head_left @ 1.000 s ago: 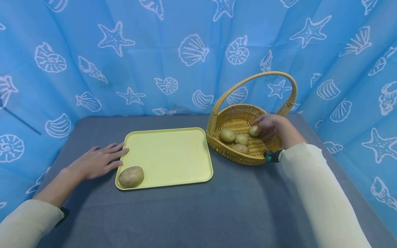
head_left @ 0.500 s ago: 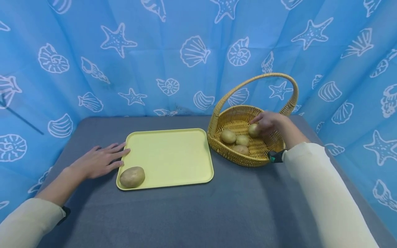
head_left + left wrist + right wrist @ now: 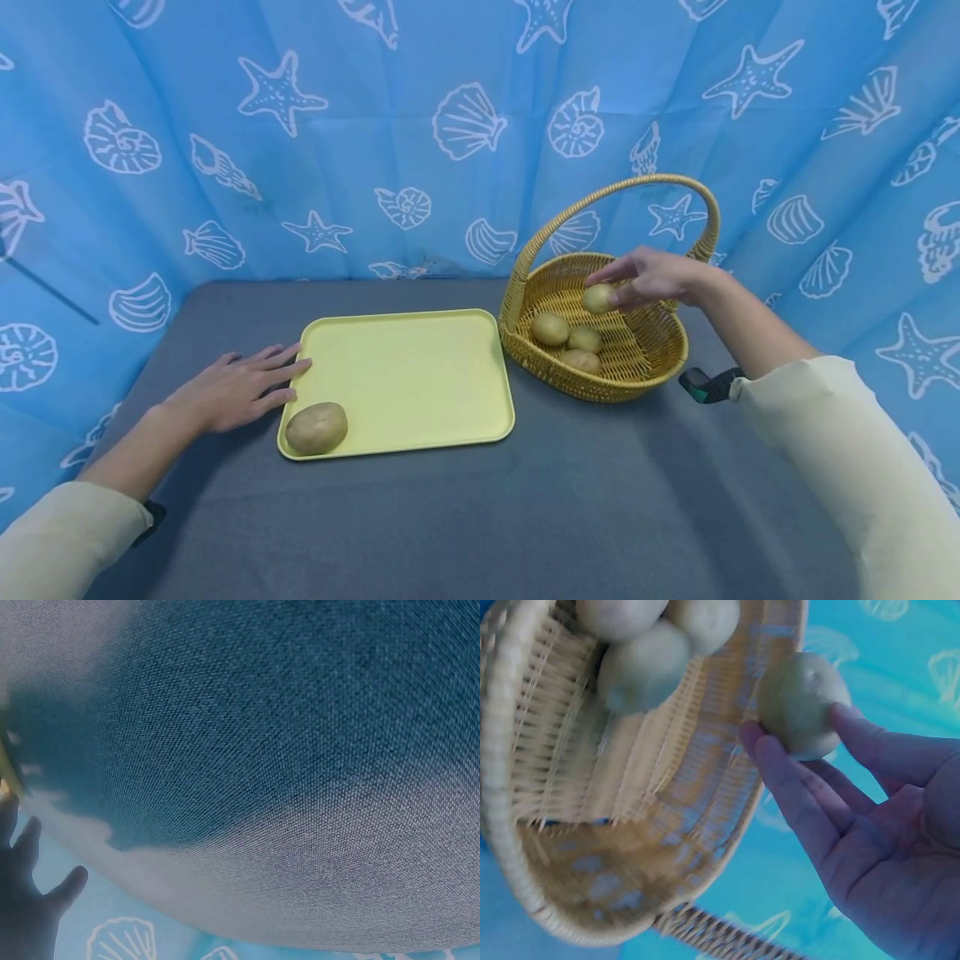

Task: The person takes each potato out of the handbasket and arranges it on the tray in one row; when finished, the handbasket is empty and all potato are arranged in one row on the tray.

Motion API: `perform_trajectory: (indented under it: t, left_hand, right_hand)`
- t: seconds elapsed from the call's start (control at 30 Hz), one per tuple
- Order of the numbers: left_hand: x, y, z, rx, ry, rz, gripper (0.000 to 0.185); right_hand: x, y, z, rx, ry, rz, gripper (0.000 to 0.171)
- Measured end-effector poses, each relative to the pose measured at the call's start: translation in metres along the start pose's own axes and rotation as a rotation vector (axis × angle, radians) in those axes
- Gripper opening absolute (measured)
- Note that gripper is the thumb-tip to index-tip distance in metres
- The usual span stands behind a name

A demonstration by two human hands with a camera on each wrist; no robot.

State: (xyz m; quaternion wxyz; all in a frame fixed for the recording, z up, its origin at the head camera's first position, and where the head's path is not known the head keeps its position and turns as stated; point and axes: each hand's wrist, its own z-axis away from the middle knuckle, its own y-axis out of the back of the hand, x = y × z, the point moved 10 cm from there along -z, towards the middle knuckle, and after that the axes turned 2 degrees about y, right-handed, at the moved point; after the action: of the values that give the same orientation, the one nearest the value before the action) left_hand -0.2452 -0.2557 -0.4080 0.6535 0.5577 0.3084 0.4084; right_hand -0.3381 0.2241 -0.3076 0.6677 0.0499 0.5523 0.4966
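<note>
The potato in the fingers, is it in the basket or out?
Lifted out: the right hand pinches the potato above the basket, clear of the three potatoes lying inside.

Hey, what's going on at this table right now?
A person's right hand pinches a small potato in its fingertips, held above the inside of a wicker basket where three more potatoes lie. The left hand rests flat on the grey table, fingertips at the edge of a yellow tray. One larger potato sits in the tray's near left corner.
</note>
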Motion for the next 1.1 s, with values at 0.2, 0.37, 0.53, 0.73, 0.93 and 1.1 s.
perform_trajectory:
  t: [0.2, 0.37, 0.53, 0.73, 0.93, 1.1]
  left_hand:
    - [-0.002, 0.000, 0.000, 0.008, -0.003, 0.016, 0.060]
    - [-0.004, 0.001, 0.000, 0.011, 0.000, 0.026, 0.060]
    - [-0.003, -0.001, 0.000, 0.002, 0.000, 0.028, 0.061]
    - [-0.004, -0.001, 0.001, 0.000, 0.003, 0.024, 0.061]
    - [-0.004, -0.001, 0.001, 0.004, -0.004, 0.025, 0.061]
    - [-0.004, 0.000, 0.001, 0.006, -0.007, 0.019, 0.061]
  right_hand:
    - [-0.042, -0.020, 0.013, -0.060, 0.125, 0.051, 0.048]
    - [-0.078, -0.050, 0.016, -0.136, 0.246, 0.072, 0.045]
    - [-0.109, -0.092, 0.012, -0.189, 0.359, 0.116, 0.042]
    - [-0.136, -0.138, 0.005, -0.203, 0.445, 0.117, 0.041]
    - [-0.147, -0.178, -0.014, -0.239, 0.494, 0.032, 0.041]
    - [-0.151, -0.213, -0.036, -0.238, 0.526, -0.022, 0.041]
